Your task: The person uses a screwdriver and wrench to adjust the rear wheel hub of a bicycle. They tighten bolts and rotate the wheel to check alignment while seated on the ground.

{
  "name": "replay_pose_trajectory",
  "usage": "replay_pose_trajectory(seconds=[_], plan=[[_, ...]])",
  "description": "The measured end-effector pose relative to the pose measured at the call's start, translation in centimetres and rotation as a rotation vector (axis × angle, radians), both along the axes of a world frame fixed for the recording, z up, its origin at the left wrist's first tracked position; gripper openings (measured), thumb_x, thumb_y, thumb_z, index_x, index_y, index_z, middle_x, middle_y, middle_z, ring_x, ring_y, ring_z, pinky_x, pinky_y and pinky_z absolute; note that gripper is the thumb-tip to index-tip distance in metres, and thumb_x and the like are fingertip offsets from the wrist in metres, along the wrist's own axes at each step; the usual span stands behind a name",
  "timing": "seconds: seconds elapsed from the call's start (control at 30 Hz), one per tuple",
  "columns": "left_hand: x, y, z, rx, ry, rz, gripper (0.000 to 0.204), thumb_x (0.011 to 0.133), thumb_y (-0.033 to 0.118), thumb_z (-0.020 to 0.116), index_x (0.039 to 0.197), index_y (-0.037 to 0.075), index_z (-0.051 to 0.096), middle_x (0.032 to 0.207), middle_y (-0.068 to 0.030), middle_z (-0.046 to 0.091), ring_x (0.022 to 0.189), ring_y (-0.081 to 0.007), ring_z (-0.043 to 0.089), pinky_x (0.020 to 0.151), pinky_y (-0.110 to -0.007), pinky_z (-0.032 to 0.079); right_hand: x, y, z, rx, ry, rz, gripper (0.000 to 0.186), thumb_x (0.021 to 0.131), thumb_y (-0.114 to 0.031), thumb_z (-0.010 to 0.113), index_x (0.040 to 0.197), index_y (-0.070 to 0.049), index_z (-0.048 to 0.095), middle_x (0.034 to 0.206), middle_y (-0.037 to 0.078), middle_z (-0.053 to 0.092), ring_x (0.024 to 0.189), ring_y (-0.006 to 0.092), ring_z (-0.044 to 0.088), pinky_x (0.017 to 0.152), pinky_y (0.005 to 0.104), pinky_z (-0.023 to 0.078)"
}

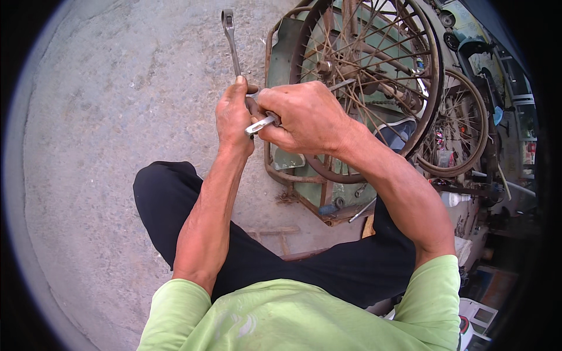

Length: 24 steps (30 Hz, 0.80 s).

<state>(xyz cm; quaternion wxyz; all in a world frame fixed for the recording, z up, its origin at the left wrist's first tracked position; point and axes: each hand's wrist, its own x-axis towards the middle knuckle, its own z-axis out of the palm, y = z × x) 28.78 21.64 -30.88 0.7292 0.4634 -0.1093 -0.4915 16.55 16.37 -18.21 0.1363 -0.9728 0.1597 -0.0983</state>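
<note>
1. Rough, pale grey concrete ground (117, 111) is supporting a green metal panel (285, 50) with rusty framing.
2. Near the panel's lower edge, a metal ring (339, 202) and a blue piece (326, 209) are lying.

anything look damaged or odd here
Yes: the large spoked wheel near the right hand looks badly rusted, its rim and spokes brown, and the green metal panel behind it is browned along its lower edge.
</note>
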Motion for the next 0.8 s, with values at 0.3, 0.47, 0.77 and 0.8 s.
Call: replay_pose_trajectory(seconds=[0.3,0.47,0.77,0.8], plan=[[-0.2,1.1,1.6,-0.046,-0.019,-0.063,0.041,0.107,0.044,0.057,0.100,0.004,0.062,0.064,-0.0007,0.055,0.044,-0.0086,0.044,0.037,-0.027,0.034,0.1,-1.5,0.2,-0.057,-0.049,-0.043,0.025,0.078,-0.026,0.067,0.090,-0.005,0.073,0.076,0.017,0.072,0.073,0.0369,0.073,0.066,0.0462,0.059],[-0.9,1.1,1.9,-0.105,0.015,-0.053,0.039,0.106,0.043,0.059,0.101,0.004,0.061,0.069,-0.0001,0.057,0.050,-0.0087,0.050,0.042,-0.027,0.040,0.0,-1.3,1.1,0.016,-0.098,0.071,0.024,0.077,-0.024,0.067,0.092,-0.005,0.074,0.076,0.017,0.072,0.072,0.0354,0.073,0.065,0.0445,0.059],[-0.3,0.4,2.7,-0.269,0.207,-0.028,0.025,0.107,0.034,0.058,0.100,0.010,0.061,0.075,0.0022,0.059,0.066,-0.0097,0.059,0.057,-0.028,0.049,1.3,0.6,1.4,-0.018,-0.146,0.205,0.020,0.078,-0.022,0.070,0.086,-0.004,0.067,0.068,0.017,0.065,0.065,0.0353,0.069,0.058,0.0434,0.055],[-0.3,0.5,2.8,-0.217,0.136,0.057,0.028,0.107,0.036,0.059,0.100,0.009,0.061,0.074,0.0022,0.058,0.063,-0.0091,0.057,0.053,-0.027,0.048,1.7,-0.2,1.2,-0.039,-0.114,0.151,0.021,0.079,-0.023,0.069,0.087,-0.004,0.067,0.068,0.018,0.066,0.065,0.0362,0.069,0.059,0.0442,0.055]])
